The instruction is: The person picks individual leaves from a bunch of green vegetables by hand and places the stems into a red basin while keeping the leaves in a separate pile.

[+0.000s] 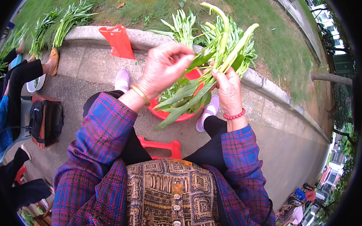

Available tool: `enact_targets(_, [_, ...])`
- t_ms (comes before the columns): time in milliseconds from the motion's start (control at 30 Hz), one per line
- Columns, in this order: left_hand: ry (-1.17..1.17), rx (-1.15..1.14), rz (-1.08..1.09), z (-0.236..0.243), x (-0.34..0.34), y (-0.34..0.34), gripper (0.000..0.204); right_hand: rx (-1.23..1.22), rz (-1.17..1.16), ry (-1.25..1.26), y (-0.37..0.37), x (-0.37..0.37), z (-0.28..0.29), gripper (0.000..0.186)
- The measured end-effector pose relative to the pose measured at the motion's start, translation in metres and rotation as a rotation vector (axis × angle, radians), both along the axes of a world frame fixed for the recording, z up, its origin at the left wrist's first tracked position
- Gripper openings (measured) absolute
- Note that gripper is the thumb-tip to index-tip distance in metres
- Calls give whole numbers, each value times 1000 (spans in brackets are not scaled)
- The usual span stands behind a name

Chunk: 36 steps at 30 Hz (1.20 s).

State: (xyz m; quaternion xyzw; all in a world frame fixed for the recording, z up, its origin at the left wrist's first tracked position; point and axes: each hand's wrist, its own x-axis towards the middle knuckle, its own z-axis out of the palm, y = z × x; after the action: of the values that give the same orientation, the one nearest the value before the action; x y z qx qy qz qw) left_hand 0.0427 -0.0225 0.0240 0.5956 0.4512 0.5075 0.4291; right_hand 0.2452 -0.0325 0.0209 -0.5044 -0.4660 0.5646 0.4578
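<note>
My right hand, with a red bead bracelet at its wrist, grips a bunch of leafy green stalks. They look like water spinach: thick pale stems point up and away, and long leaves hang down toward me. Close to the bunch's left side, my left hand has thumb and fingers drawn together at a leaf; whether they pinch it I cannot tell. Below both hands stands a red basin with green leaves in it, partly covered by the hanging leaves.
More greens lie on the curb and grass ahead. A red plastic bag rests against the curb. Between my legs is a red stool. At left, another person's legs show near a black bag and a white bowl.
</note>
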Motion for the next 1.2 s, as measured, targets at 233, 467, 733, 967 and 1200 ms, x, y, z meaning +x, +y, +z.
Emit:
enact_targets(233, [-251, -219, -195, -4, 23, 9, 15, 56, 27, -69, 0, -13, 1, 26])
enact_targets(467, [-451, -405, -154, -7, 21, 15, 14, 116, 91, -82, -2, -18, -3, 28])
enact_targets(733, [-392, -379, -154, -11, 14, 18, 14, 8, 130, -44, -2, -13, -4, 27])
enact_targets(967, [-587, -562, -126, -12, 14, 21, 14, 10, 143, -97, -2, -18, -5, 27])
enact_targets(1200, [-661, -597, -174, -20, 13, 23, 18, -32, 164, -65, -3, -19, -7, 25])
